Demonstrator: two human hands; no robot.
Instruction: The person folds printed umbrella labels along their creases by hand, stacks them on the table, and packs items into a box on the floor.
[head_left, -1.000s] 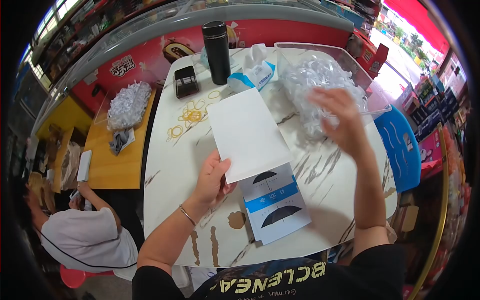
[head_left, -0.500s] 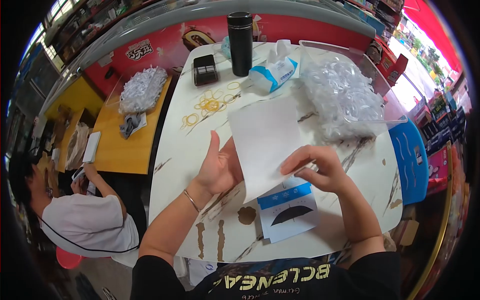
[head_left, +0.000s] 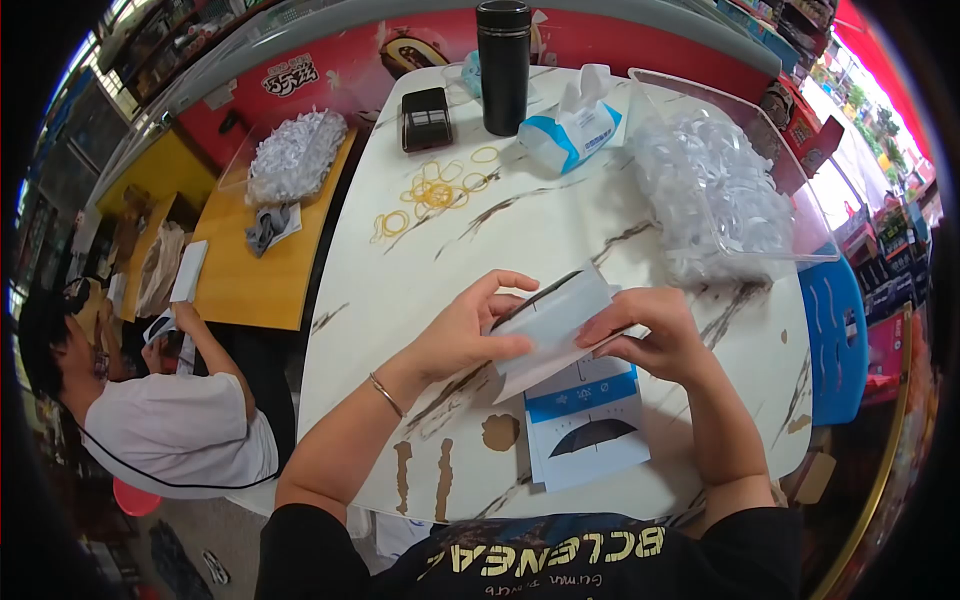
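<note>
A white sheet (head_left: 548,345) is being bent over between my hands, and part of a printed black umbrella shows on its far side. My left hand (head_left: 478,325) holds its left side, thumb on the near face and fingers behind. The right edge is pinched in my right hand (head_left: 650,335). Beneath and nearer to me, printed sheets with a blue band and a black umbrella (head_left: 592,437) lie on the marble-patterned table (head_left: 400,310).
Yellow rubber bands (head_left: 437,193), a black box-like item (head_left: 426,119), a black bottle (head_left: 503,70) and a tissue pack (head_left: 570,133) stand farther back. At right is a clear bin of translucent strips (head_left: 705,190). A person in white (head_left: 175,425) sits at a yellow table (head_left: 262,285).
The sheet was flat and upright in my left hand; now it is folded over and lower. My right hand came from the bin side to grip it. The view has shifted.
</note>
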